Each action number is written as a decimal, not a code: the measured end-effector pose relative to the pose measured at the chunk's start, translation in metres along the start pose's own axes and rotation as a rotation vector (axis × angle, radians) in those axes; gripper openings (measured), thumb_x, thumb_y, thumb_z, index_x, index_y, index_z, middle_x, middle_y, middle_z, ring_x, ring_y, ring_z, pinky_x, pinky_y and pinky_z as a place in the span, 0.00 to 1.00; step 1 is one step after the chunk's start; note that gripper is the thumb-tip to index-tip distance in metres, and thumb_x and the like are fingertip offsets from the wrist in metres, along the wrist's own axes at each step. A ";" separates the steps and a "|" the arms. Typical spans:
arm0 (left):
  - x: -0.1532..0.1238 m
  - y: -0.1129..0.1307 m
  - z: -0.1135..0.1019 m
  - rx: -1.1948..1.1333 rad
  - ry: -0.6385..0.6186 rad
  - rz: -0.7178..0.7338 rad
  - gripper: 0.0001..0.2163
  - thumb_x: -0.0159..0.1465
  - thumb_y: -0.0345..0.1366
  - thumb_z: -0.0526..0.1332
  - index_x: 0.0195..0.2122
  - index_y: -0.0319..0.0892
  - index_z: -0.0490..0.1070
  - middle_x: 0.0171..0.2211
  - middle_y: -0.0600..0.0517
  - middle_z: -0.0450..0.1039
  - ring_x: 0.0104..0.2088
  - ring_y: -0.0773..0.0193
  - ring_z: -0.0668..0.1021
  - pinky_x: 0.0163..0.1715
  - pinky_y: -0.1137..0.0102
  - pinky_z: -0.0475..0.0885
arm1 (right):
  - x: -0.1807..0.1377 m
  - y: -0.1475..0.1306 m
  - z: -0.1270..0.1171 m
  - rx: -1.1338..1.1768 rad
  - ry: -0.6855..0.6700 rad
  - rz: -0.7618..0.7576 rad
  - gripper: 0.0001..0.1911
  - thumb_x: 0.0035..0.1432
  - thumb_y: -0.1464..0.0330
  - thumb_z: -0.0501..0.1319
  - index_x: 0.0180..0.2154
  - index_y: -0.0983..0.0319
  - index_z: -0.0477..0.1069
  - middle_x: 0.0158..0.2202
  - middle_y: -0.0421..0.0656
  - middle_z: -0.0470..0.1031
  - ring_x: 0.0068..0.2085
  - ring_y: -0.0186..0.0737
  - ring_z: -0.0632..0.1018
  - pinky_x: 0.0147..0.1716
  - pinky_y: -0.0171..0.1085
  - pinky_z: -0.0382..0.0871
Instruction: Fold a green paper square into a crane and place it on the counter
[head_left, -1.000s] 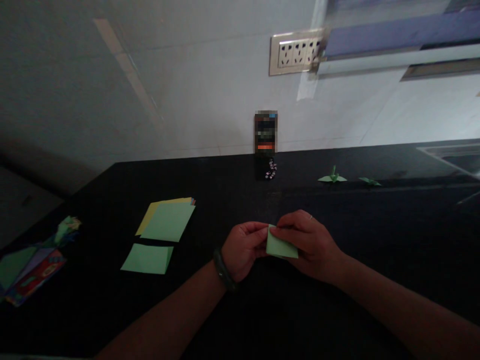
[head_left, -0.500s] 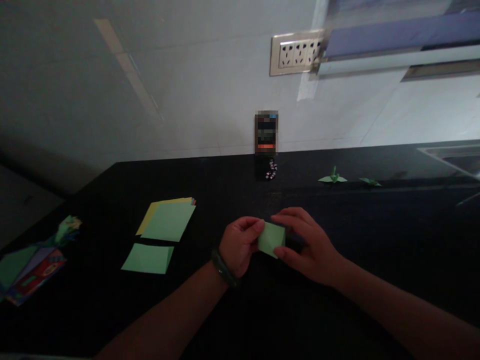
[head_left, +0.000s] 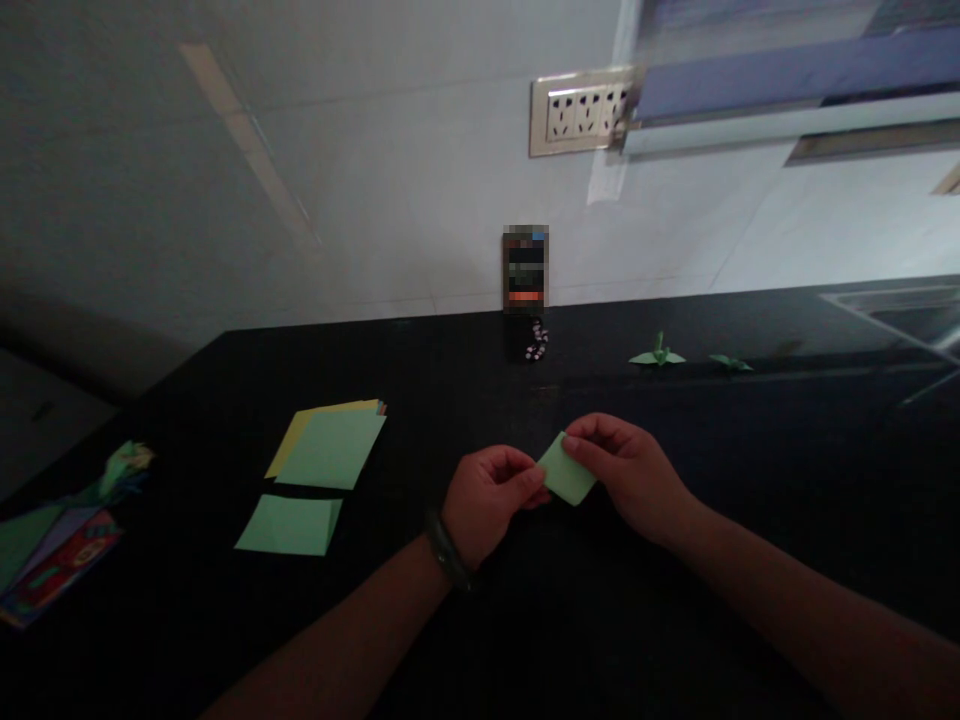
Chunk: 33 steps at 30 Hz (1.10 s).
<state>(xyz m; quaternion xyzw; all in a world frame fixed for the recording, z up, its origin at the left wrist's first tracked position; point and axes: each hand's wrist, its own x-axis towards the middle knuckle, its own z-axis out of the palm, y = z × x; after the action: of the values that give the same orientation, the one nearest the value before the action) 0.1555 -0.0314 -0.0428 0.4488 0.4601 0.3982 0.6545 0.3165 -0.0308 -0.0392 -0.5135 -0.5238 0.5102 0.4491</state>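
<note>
A small folded square of light green paper [head_left: 570,475] is held between my two hands above the dark countertop. My left hand [head_left: 491,500], with a dark bangle [head_left: 445,550] on its wrist, pinches the paper's left corner between thumb and fingers. At the paper's upper right edge my right hand [head_left: 634,470] grips with the thumb on top; its other fingers are partly hidden behind the paper. Off to the left lie a stack of coloured paper sheets [head_left: 330,450], green on top, and a folded green sheet [head_left: 291,525] just in front of it.
Two green paper cranes [head_left: 658,352] sit toward the back right. A phone [head_left: 526,270], its screen blurred, leans on the wall, with a beaded strap [head_left: 537,340] before it. Coloured packets [head_left: 64,560] lie far left. A sink edge [head_left: 892,300] shows at right, a socket panel [head_left: 577,112] above.
My right hand has closed from a spread pose onto the paper's upper right edge. The paper has turned and shifted right, my left hand following. The view has shifted slightly.
</note>
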 end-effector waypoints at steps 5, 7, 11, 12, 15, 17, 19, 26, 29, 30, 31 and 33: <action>-0.003 -0.003 0.004 0.081 -0.155 -0.107 0.06 0.48 0.31 0.66 0.24 0.36 0.70 0.20 0.53 0.72 0.19 0.72 0.73 0.21 0.76 0.66 | -0.002 0.002 -0.003 -0.201 -0.031 -0.139 0.06 0.51 0.65 0.59 0.28 0.62 0.69 0.24 0.38 0.69 0.24 0.31 0.69 0.23 0.32 0.64; -0.004 -0.002 0.004 0.100 -0.177 -0.124 0.06 0.49 0.33 0.66 0.24 0.36 0.70 0.19 0.53 0.72 0.18 0.72 0.72 0.20 0.76 0.65 | -0.004 0.002 -0.002 -0.208 -0.048 -0.189 0.05 0.49 0.67 0.61 0.31 0.61 0.70 0.27 0.39 0.70 0.28 0.32 0.71 0.26 0.32 0.65; -0.003 0.001 0.003 0.051 -0.091 -0.085 0.09 0.50 0.38 0.66 0.25 0.36 0.72 0.21 0.51 0.74 0.20 0.70 0.74 0.22 0.75 0.67 | -0.004 0.004 0.003 0.086 -0.090 -0.112 0.24 0.42 0.68 0.66 0.44 0.59 0.64 0.30 0.38 0.70 0.27 0.32 0.72 0.23 0.31 0.66; -0.003 0.002 0.003 0.036 -0.063 -0.066 0.09 0.50 0.38 0.66 0.26 0.36 0.72 0.22 0.50 0.74 0.21 0.69 0.75 0.23 0.74 0.68 | -0.004 0.004 0.004 0.134 -0.119 -0.063 0.25 0.41 0.67 0.67 0.43 0.60 0.63 0.30 0.38 0.70 0.26 0.31 0.72 0.21 0.30 0.65; -0.003 0.002 0.003 0.020 -0.040 -0.014 0.09 0.50 0.37 0.66 0.29 0.36 0.74 0.22 0.50 0.75 0.23 0.68 0.75 0.24 0.74 0.68 | -0.004 0.003 0.005 0.098 -0.199 0.045 0.17 0.42 0.64 0.67 0.35 0.63 0.68 0.27 0.39 0.70 0.23 0.29 0.69 0.19 0.29 0.62; -0.003 0.001 0.003 0.022 -0.044 -0.003 0.09 0.50 0.37 0.66 0.28 0.36 0.74 0.22 0.50 0.75 0.23 0.68 0.76 0.25 0.74 0.69 | -0.005 0.001 0.005 0.045 -0.201 0.059 0.14 0.44 0.62 0.66 0.31 0.65 0.70 0.23 0.38 0.69 0.21 0.27 0.67 0.19 0.28 0.60; -0.004 0.001 0.004 0.020 -0.041 -0.006 0.09 0.50 0.38 0.66 0.26 0.36 0.73 0.22 0.50 0.75 0.23 0.67 0.76 0.25 0.73 0.69 | -0.006 0.000 0.005 0.030 -0.174 0.054 0.13 0.45 0.61 0.65 0.28 0.65 0.70 0.21 0.37 0.69 0.20 0.26 0.65 0.18 0.28 0.59; -0.002 -0.002 0.003 0.066 -0.032 0.018 0.08 0.50 0.37 0.66 0.24 0.36 0.73 0.22 0.49 0.75 0.23 0.66 0.76 0.26 0.72 0.69 | -0.005 -0.001 0.005 -0.002 -0.140 0.047 0.13 0.45 0.60 0.65 0.26 0.64 0.71 0.19 0.36 0.67 0.18 0.26 0.63 0.16 0.28 0.57; -0.001 -0.004 0.000 0.068 -0.014 0.123 0.08 0.49 0.35 0.66 0.30 0.37 0.75 0.27 0.49 0.77 0.28 0.65 0.76 0.31 0.71 0.70 | -0.005 0.001 0.003 -0.032 -0.140 0.038 0.13 0.45 0.60 0.64 0.27 0.64 0.71 0.18 0.35 0.65 0.18 0.26 0.62 0.16 0.28 0.56; -0.001 -0.004 -0.001 0.055 -0.013 0.149 0.09 0.49 0.34 0.66 0.32 0.38 0.75 0.30 0.49 0.77 0.30 0.65 0.77 0.34 0.70 0.69 | -0.005 0.001 0.002 -0.039 -0.140 0.036 0.12 0.45 0.61 0.64 0.27 0.64 0.71 0.18 0.35 0.64 0.17 0.26 0.62 0.16 0.29 0.55; -0.002 -0.004 -0.001 0.041 -0.011 0.161 0.10 0.49 0.34 0.66 0.34 0.38 0.76 0.31 0.49 0.78 0.31 0.64 0.77 0.35 0.70 0.69 | -0.005 0.001 0.002 -0.044 -0.142 0.034 0.12 0.46 0.61 0.64 0.28 0.64 0.72 0.17 0.34 0.63 0.17 0.26 0.62 0.16 0.29 0.55; -0.003 -0.002 -0.001 0.023 0.016 0.158 0.10 0.49 0.35 0.66 0.33 0.39 0.76 0.29 0.50 0.77 0.29 0.65 0.76 0.32 0.71 0.69 | -0.005 0.001 0.002 -0.051 -0.156 0.045 0.12 0.46 0.61 0.64 0.28 0.64 0.72 0.17 0.34 0.62 0.17 0.26 0.61 0.16 0.29 0.54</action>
<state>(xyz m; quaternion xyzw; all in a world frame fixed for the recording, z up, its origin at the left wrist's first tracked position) 0.1543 -0.0346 -0.0446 0.4880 0.4332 0.4466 0.6122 0.3151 -0.0361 -0.0402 -0.4948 -0.5584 0.5453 0.3821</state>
